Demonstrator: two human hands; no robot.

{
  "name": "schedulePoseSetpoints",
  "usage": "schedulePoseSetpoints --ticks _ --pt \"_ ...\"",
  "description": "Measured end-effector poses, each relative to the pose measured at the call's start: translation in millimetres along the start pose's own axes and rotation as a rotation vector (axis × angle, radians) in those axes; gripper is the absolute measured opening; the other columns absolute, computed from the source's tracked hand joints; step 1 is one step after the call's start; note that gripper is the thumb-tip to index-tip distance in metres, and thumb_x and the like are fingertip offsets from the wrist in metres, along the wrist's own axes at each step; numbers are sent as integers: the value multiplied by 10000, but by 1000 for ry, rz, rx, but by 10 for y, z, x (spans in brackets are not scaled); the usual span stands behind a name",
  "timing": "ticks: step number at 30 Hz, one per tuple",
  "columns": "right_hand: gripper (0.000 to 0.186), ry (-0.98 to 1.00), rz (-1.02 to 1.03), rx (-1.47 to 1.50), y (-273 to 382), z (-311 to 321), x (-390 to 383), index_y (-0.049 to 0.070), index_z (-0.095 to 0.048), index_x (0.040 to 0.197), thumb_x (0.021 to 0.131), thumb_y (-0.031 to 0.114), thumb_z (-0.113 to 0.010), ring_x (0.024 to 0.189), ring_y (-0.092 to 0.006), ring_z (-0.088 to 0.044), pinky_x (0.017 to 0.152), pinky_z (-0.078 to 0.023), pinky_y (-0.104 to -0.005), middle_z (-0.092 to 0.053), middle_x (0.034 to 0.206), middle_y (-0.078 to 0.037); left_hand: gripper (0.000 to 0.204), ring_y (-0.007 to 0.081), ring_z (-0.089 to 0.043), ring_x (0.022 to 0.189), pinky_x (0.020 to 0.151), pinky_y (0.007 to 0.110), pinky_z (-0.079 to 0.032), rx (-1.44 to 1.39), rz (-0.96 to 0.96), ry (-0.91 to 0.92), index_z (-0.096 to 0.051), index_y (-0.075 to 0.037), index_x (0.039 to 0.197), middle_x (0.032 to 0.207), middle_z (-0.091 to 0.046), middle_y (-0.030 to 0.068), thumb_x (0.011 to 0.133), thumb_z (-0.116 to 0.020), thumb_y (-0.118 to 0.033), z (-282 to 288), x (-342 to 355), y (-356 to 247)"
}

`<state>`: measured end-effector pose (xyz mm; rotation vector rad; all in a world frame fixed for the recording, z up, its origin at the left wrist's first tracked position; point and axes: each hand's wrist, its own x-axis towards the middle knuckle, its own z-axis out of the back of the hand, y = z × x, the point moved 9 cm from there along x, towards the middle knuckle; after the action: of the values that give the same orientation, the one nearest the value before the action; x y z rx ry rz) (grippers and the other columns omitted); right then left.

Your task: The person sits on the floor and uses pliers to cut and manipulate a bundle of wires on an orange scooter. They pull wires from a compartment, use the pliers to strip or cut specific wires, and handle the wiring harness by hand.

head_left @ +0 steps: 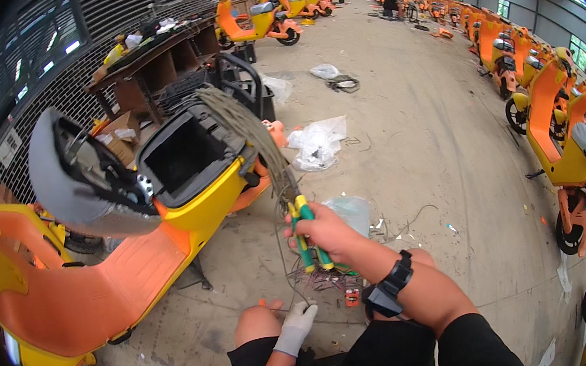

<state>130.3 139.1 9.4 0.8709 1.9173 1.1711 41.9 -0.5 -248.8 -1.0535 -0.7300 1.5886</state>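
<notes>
My bare right hand [318, 231] grips green-and-yellow handled pliers [305, 217], whose head is up against a long bundle of thin grey wires [256, 128] that drapes over the scooter's back. My gloved left hand [297, 321] is low, between my knees, its fingers closed on a thin wire [285, 262]. Just left of them stands an orange-and-yellow scooter [117, 271] with its grey seat [89, 196] flipped up and its dark storage box [187, 156] open. Below the pliers lie small scraps and a small red-orange item [352, 297] on the floor.
Rows of scooters [554, 140] line the right. At the left are a wooden workbench [155, 59], cardboard [123, 136] and another scooter [254, 19]. Plastic bags [318, 139] and a cable coil [342, 84] lie on the concrete floor [422, 125]. Other people [391, 5] are farther back.
</notes>
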Motion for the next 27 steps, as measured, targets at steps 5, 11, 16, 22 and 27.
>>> schedulePoseSetpoints --ticks 5,11,16,22,27 --pt "267 -37 -49 197 25 101 390 -3 -506 1073 809 -37 -530 794 -208 -628 669 -563 -356 -576 949 -77 376 262 -637 966 881 348 -474 -100 159 -21 -657 -22 1111 1015 -683 170 884 -599 -316 -52 105 321" --pt "216 -215 102 190 420 711 641 -7 -502 1035 823 2 -541 770 -222 -618 673 -566 -366 -586 933 -124 398 253 -622 956 873 324 -465 -142 125 -183 -640 32 1084 1015 -677 169 906 -585 -320 273 233 -62" --pt "217 -195 138 292 512 721 683 -11 -486 1036 824 -3 -527 759 -235 -620 681 -570 -375 -589 898 -145 310 132 -597 876 699 293 -479 -241 122 -218 -685 -11 993 922 -666 70 904 -570 -285 766 569 -143" --pt "170 -140 110 236 386 569 664 4 -520 975 816 24 -575 654 -209 -604 596 -527 -332 -602 811 -113 458 237 -609 1072 912 336 -476 -56 -110 -388 -533 22 1285 1214 -609 162 891 -601 -203 1332 689 -988" --pt "142 -132 37 -155 40 267 595 -19 -538 913 801 42 -601 613 -203 -588 543 -486 -337 -603 741 -110 598 292 -567 1172 970 370 -454 8 -90 -484 -426 24 1380 1301 -547 228 859 -634 -184 1515 649 -1031"
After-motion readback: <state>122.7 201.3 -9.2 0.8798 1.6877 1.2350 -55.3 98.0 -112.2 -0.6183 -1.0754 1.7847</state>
